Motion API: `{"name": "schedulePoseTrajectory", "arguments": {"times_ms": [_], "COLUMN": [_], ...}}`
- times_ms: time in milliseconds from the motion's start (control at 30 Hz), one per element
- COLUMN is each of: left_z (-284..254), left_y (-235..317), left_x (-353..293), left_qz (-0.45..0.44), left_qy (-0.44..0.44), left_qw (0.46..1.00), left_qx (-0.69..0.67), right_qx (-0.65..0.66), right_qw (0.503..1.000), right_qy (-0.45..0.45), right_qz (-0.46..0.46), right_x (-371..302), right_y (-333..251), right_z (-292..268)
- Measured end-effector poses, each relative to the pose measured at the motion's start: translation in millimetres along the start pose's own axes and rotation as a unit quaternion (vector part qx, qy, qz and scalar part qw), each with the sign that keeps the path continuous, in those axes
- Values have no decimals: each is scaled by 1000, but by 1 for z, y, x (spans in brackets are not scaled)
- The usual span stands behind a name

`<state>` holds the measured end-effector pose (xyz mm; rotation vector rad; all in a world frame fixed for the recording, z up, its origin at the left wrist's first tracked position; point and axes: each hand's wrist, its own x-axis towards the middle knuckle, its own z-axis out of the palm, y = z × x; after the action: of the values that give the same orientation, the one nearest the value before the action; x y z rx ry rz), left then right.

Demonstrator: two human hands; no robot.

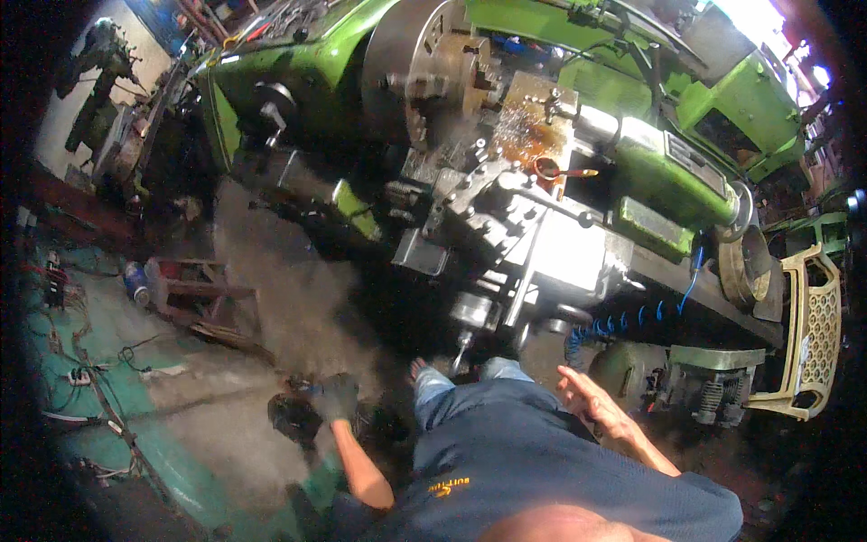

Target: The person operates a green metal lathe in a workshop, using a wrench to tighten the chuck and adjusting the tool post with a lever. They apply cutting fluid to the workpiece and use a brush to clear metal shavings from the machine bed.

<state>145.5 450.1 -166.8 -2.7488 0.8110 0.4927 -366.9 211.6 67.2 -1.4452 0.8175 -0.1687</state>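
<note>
My left hand (336, 397), in a grey glove, is low on the left over the floor, close to a dark round object (294, 414). Its fingers are too blurred to show whether they grip anything. On the right, my bare right hand (591, 399) is held in the air beside my body, fingers stretched out and nothing in them. Ahead stands a green metal lathe (316, 68) with a large chuck (411, 68). Its tool post (492, 203) carries a long lever handle (531, 262). A small reddish cup with a brush (547, 169) sits on the carriage among metal chips.
The tailstock (673, 172) is to the right, above a blue coiled hose (632, 318). A cream plastic crate (808, 334) stands at the far right. Cables (108, 415) and a reddish metal frame (208, 294) lie on the left floor. The lathe's handles project toward my legs.
</note>
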Motion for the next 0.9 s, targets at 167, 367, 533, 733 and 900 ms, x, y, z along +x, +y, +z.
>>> {"name": "schedulePoseTrajectory", "arguments": {"times_ms": [167,367,533,733,900], "left_z": [-190,-224,-271,-221,-233], "left_y": [120,127,133,96,93], "left_x": [10,47,41,111,97], "left_qz": [21,148,145,69,29], "left_qy": [-93,-198,-296,-349,-284], "left_qw": [938,485,450,516,602], "left_qx": [-333,-839,-830,-779,-746], "right_qx": [-166,149,396,587,587], "right_qw": [977,948,889,805,802], "right_qy": [58,239,188,50,80], "right_qz": [-117,-149,-128,-62,-79], "right_x": [63,192,270,278,277], "right_y": [-42,-53,-55,-48,-42], "right_z": [33,124,179,229,249]}}
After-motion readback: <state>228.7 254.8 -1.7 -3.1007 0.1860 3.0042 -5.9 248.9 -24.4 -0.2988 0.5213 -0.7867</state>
